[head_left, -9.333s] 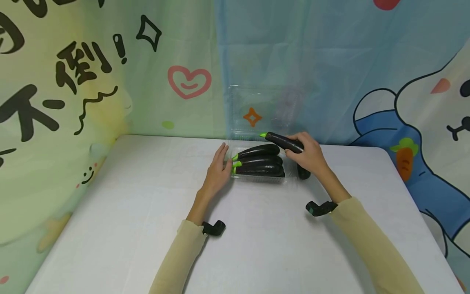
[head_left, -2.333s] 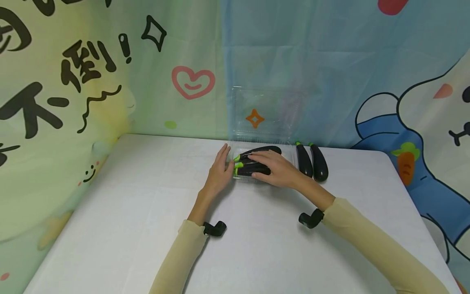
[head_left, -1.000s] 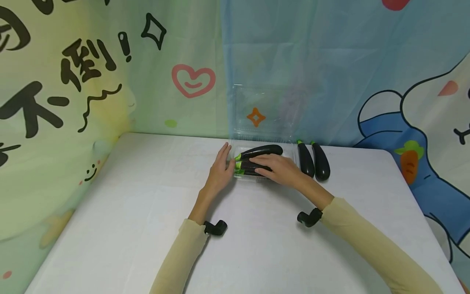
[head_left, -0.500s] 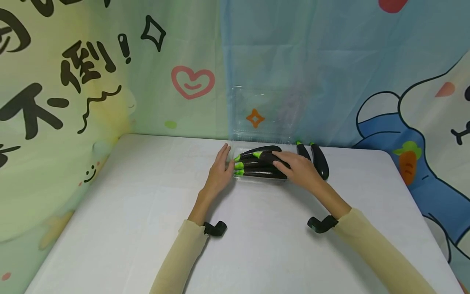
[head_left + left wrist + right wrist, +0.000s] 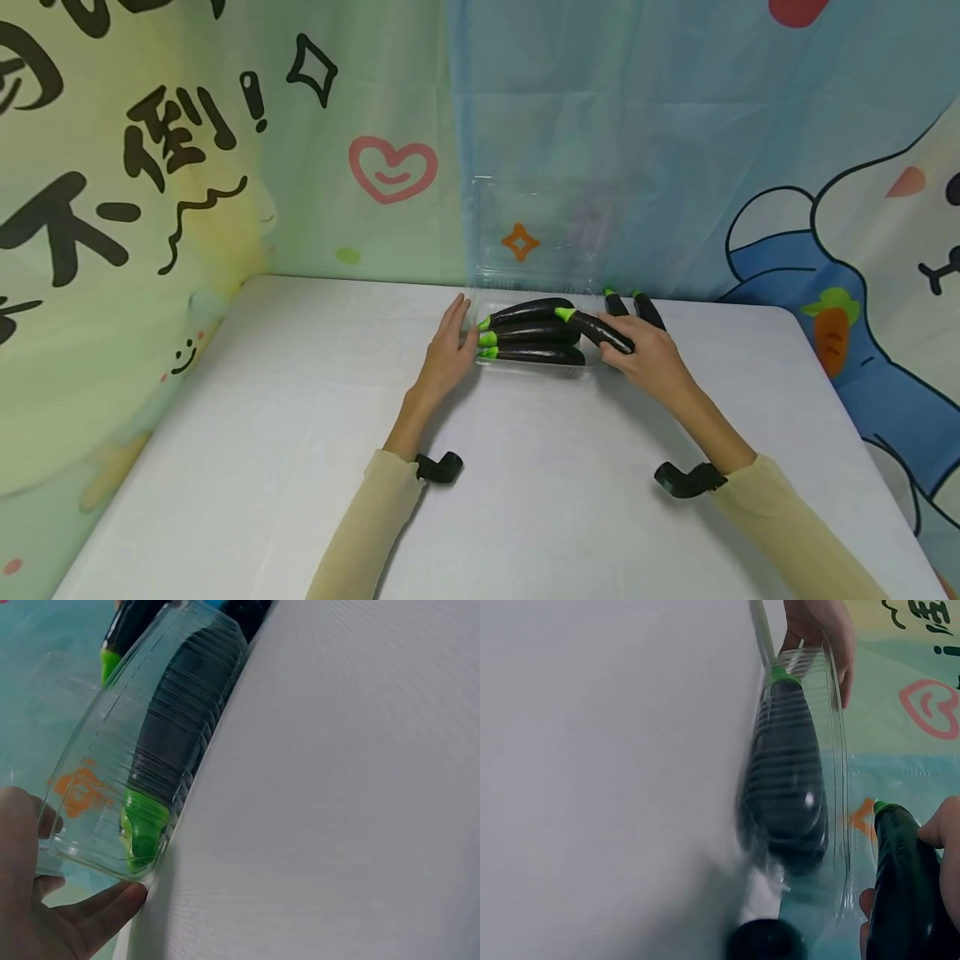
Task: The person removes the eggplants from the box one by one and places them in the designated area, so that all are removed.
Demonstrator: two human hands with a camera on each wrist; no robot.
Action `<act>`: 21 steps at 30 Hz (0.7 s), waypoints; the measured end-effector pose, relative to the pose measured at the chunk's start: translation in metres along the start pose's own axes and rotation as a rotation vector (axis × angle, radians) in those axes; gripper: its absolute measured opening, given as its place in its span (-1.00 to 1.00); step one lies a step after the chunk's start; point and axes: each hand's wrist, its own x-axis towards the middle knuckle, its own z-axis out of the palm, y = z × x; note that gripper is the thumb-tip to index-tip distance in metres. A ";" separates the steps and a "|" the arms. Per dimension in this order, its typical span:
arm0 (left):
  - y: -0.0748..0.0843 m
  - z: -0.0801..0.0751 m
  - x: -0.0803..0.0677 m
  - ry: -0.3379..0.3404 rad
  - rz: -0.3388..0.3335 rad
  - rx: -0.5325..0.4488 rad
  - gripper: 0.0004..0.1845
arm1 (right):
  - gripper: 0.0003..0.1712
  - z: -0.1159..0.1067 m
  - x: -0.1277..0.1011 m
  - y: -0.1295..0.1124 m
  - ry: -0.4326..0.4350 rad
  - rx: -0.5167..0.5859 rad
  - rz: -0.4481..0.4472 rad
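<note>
Now the right hand [image 5: 648,360] has its grip curled round one eggplant [image 5: 596,330], held just above the right end of the clear tray [image 5: 525,364] on the counter [image 5: 300,433]. Left of that grip, three eggplants [image 5: 532,335] remain in the tray. Just behind it, two more [image 5: 637,304] lie out on the counter. The left hand [image 5: 447,350] rests straight-fingered against the tray's far-left end, holding nothing.

I see glossy, smooth-skinned eggplants [image 5: 534,334] in a clear ribbed plastic tray [image 5: 112,780] on a matt white table [image 5: 300,433].
</note>
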 end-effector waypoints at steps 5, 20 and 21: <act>0.000 -0.001 -0.001 -0.003 0.003 0.002 -0.40 | -0.47 -0.008 -0.012 0.006 0.030 -0.002 0.106; 0.000 -0.001 -0.002 -0.015 0.010 -0.003 -0.39 | -0.50 -0.024 -0.043 0.038 0.228 -0.036 0.045; 0.000 -0.001 -0.001 -0.015 0.012 -0.004 -0.39 | -0.51 -0.025 -0.044 0.041 0.251 -0.035 0.041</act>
